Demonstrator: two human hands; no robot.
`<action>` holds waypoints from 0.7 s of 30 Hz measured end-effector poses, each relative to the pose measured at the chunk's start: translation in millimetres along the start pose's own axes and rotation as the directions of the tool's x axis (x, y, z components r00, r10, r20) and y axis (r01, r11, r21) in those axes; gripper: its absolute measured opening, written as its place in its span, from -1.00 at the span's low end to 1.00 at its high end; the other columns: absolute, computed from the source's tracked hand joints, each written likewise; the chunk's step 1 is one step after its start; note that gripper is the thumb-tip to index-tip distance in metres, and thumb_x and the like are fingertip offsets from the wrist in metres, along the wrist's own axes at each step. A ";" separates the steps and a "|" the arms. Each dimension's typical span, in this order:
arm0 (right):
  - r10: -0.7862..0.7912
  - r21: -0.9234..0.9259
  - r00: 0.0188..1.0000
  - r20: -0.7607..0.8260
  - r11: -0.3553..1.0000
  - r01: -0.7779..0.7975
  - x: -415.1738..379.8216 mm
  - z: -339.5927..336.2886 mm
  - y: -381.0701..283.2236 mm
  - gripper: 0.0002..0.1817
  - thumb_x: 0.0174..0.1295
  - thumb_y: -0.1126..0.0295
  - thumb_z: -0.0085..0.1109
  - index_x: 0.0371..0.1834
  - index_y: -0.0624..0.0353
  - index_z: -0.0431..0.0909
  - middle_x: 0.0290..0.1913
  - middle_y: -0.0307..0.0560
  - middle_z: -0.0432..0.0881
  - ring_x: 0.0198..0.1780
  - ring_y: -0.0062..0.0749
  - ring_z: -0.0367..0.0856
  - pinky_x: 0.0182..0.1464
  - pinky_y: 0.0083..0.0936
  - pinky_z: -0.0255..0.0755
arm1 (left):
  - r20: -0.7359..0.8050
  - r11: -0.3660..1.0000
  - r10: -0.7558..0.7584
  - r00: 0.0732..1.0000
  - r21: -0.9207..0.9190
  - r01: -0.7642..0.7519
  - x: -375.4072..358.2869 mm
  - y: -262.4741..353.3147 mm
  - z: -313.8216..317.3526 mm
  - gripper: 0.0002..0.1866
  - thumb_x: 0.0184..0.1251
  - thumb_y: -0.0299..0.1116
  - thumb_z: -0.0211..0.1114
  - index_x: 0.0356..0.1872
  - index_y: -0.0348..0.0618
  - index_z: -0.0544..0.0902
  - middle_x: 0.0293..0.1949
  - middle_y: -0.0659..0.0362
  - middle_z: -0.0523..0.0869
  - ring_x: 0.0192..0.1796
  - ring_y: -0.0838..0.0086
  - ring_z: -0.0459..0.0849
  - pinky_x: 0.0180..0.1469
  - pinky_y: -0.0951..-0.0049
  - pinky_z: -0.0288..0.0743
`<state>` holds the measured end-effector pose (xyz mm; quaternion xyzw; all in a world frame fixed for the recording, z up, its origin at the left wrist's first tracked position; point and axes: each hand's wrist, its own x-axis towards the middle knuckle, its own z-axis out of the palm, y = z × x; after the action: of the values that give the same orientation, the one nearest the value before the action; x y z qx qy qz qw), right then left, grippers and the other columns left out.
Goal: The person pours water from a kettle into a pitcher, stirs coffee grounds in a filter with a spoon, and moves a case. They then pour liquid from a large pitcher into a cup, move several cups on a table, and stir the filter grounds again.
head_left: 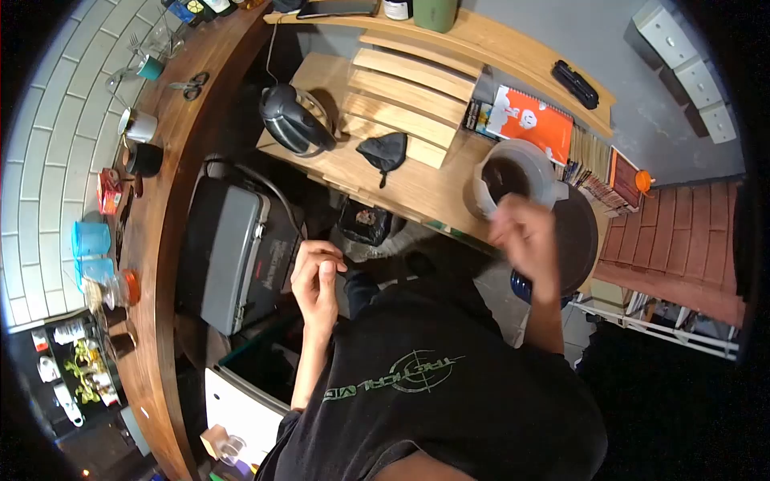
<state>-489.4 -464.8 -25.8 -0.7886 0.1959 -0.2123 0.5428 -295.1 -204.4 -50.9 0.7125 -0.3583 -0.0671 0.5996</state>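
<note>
A translucent plastic jug (pixel 546 166) with dark liquid (pixel 505 176) in it stands at the right end of the wooden desk. My right hand (pixel 523 232) is at the jug's near rim, fingers curled closed and blurred by motion; I cannot tell what is in them. My left hand (pixel 317 276) hangs in the air before the desk, its fingers loosely curled in with the thumb against them, holding nothing. Behind the jug lies an orange spiral notebook (pixel 533 124). A dark round lid or tray (pixel 579 240) is just right of my right hand.
A black kettle (pixel 293 120) and a black cloth pouch (pixel 384 152) sit on the desk beside a slatted wooden stand (pixel 409 88). Below is a lined bin (pixel 365 222). A grey hard case (pixel 233 248) stands under the wooden counter (pixel 172 160) at left.
</note>
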 end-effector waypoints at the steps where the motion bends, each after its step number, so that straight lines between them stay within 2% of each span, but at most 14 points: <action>1: 0.026 0.106 0.988 -0.151 0.994 -0.010 -7.3 -25.0 25.2 -0.73 0.46 0.29 0.09 -0.33 0.27 0.56 -0.43 -0.12 0.61 -0.35 -0.40 0.61 -0.27 -0.50 0.41 | -0.026 0.997 -0.033 0.999 -0.065 0.032 -11.2 -3.3 12.4 -0.63 0.54 -0.31 0.12 -0.46 -0.39 0.57 -0.25 0.06 0.60 -0.35 0.52 0.53 -0.33 0.52 0.37; 3: -0.025 -0.223 0.875 -0.483 0.970 -0.095 -4.0 -73.4 55.8 -0.68 0.47 0.18 0.10 -0.22 0.26 0.59 -0.33 -0.12 0.65 -0.24 -0.35 0.65 -0.13 -0.44 0.48 | 0.030 0.988 -0.116 0.993 -0.094 0.119 -22.8 17.4 27.8 -0.61 0.55 -0.30 0.12 -0.44 -0.43 0.57 -0.23 0.05 0.60 -0.42 0.54 0.51 -0.38 0.55 0.37; 5: -0.143 -0.429 0.803 -0.578 0.891 -0.150 3.9 -101.3 86.7 -0.64 0.46 0.13 0.12 -0.06 0.27 0.60 -0.20 -0.06 0.68 -0.13 -0.28 0.65 0.03 -0.37 0.48 | 0.056 0.993 -0.076 0.996 -0.087 0.081 -34.7 24.0 35.4 -0.61 0.56 -0.29 0.11 -0.42 -0.46 0.58 -0.22 0.05 0.59 -0.45 0.56 0.51 -0.40 0.58 0.39; 6: -0.113 -0.479 0.823 -0.557 0.853 -0.208 0.1 -116.3 120.0 -0.58 0.45 0.09 0.13 0.06 0.27 0.57 -0.09 0.00 0.68 0.00 -0.24 0.64 0.14 -0.36 0.44 | 0.074 0.990 -0.111 0.991 -0.085 0.117 -39.1 28.3 38.9 -0.61 0.56 -0.30 0.11 -0.41 -0.46 0.58 -0.21 0.06 0.59 -0.43 0.56 0.52 -0.39 0.58 0.41; 7: -0.110 -0.473 0.828 -0.549 0.858 -0.200 -5.0 -126.6 147.0 -0.58 0.45 0.09 0.13 0.06 0.27 0.57 -0.09 0.00 0.68 0.00 -0.24 0.64 0.14 -0.36 0.44 | 0.096 0.985 -0.144 0.985 -0.083 0.152 -43.0 31.8 41.1 -0.62 0.56 -0.31 0.11 -0.41 -0.46 0.58 -0.21 0.07 0.59 -0.42 0.55 0.53 -0.38 0.58 0.43; 9: 0.192 -0.304 0.918 -0.348 0.903 -0.305 -12.5 -137.9 179.6 -0.55 0.45 0.06 0.13 0.05 0.29 0.58 -0.07 0.03 0.68 0.06 -0.27 0.63 0.18 -0.40 0.40 | 0.086 0.990 -0.129 0.988 -0.049 0.134 -51.3 32.7 43.0 -0.64 0.56 -0.33 0.10 -0.39 -0.46 0.59 -0.20 0.08 0.59 -0.41 0.55 0.55 -0.36 0.57 0.45; 10: 0.319 -0.290 0.905 -0.281 0.871 -0.397 -14.4 -138.6 175.2 -0.48 0.45 0.00 0.10 0.02 0.35 0.60 -0.06 0.03 0.69 0.10 -0.31 0.61 0.21 -0.42 0.38 | 0.074 0.989 -0.140 0.987 -0.043 0.144 -55.5 35.8 43.9 -0.65 0.56 -0.34 0.10 -0.37 -0.46 0.60 -0.20 0.08 0.59 -0.41 0.55 0.55 -0.36 0.56 0.45; 11: 0.315 -0.288 0.910 -0.270 0.875 -0.389 -15.8 -134.1 182.9 -0.48 0.45 0.00 0.10 0.02 0.35 0.60 -0.06 0.03 0.69 0.10 -0.31 0.61 0.21 -0.42 0.38 | 0.057 0.987 -0.152 0.987 -0.038 0.154 -60.3 38.9 43.8 -0.66 0.56 -0.34 0.10 -0.36 -0.46 0.60 -0.19 0.08 0.59 -0.41 0.55 0.55 -0.36 0.56 0.45; 13: 0.200 -0.042 0.900 -0.387 0.971 -0.234 -15.2 -121.4 201.1 -0.40 0.46 -0.06 0.06 -0.04 0.43 0.60 -0.11 -0.04 0.70 0.01 -0.34 0.62 0.14 -0.42 0.43 | 0.025 0.982 -0.182 0.983 -0.039 0.183 -73.5 44.5 41.3 -0.67 0.55 -0.36 0.10 -0.35 -0.46 0.60 -0.19 0.08 0.60 -0.41 0.55 0.55 -0.36 0.56 0.46; 14: 0.290 -0.011 0.911 -0.293 0.952 -0.307 -12.5 -126.5 199.9 -0.38 0.47 -0.06 0.04 0.01 0.45 0.59 -0.04 -0.13 0.68 0.05 -0.46 0.56 0.22 -0.46 0.33 | 0.005 0.976 -0.211 0.977 -0.050 0.211 -81.4 45.9 39.9 -0.69 0.55 -0.38 0.10 -0.34 -0.46 0.60 -0.19 0.08 0.60 -0.41 0.55 0.56 -0.36 0.56 0.46; 17: 0.346 0.135 0.926 -0.149 0.935 -0.327 -9.0 -144.1 227.1 -0.52 0.44 -0.04 0.10 -0.21 0.25 0.64 -0.32 -0.28 0.63 -0.27 -0.61 0.52 -0.13 -0.56 0.39 | -0.074 0.970 -0.238 0.968 -0.075 0.233 -110.2 46.6 36.8 -0.72 0.54 -0.42 0.09 -0.33 -0.46 0.61 -0.18 0.09 0.61 -0.43 0.56 0.56 -0.36 0.57 0.45; 18: 0.265 0.126 0.957 -0.116 0.960 -0.251 -7.4 -146.5 235.0 -0.45 0.46 -0.10 0.03 -0.48 0.18 0.53 -0.51 -0.28 0.52 -0.43 -0.58 0.44 -0.32 -0.55 0.31 | -0.091 0.967 -0.252 0.964 -0.072 0.246 -120.7 48.2 34.7 -0.74 0.53 -0.45 0.08 -0.32 -0.45 0.61 -0.18 0.10 0.61 -0.44 0.57 0.56 -0.37 0.57 0.45; 19: 0.306 0.128 0.946 -0.103 0.948 -0.293 -6.6 -143.3 227.4 -0.44 0.45 -0.11 0.04 -0.56 0.13 0.43 -0.57 -0.31 0.40 -0.48 -0.58 0.34 -0.39 -0.55 0.18 | -0.107 0.962 -0.269 0.957 -0.074 0.262 -133.6 48.9 32.9 -0.75 0.52 -0.46 0.08 -0.31 -0.45 0.61 -0.18 0.10 0.62 -0.45 0.58 0.56 -0.37 0.59 0.44; 21: 0.343 0.203 0.939 0.037 0.917 -0.343 -5.9 -143.5 219.8 -0.46 0.44 -0.08 0.08 -0.59 0.08 0.40 -0.58 -0.30 0.36 -0.48 -0.57 0.35 -0.37 -0.55 0.19 | -0.167 0.948 -0.314 0.935 -0.113 0.298 -158.6 51.7 32.2 -0.77 0.51 -0.47 0.09 -0.29 -0.46 0.62 -0.19 0.11 0.62 -0.45 0.59 0.56 -0.37 0.59 0.43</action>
<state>-590.2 -645.9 -187.0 -0.6815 0.3077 -0.1331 0.6505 -450.7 -137.9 -66.0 0.7363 -0.1835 -0.1093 0.6420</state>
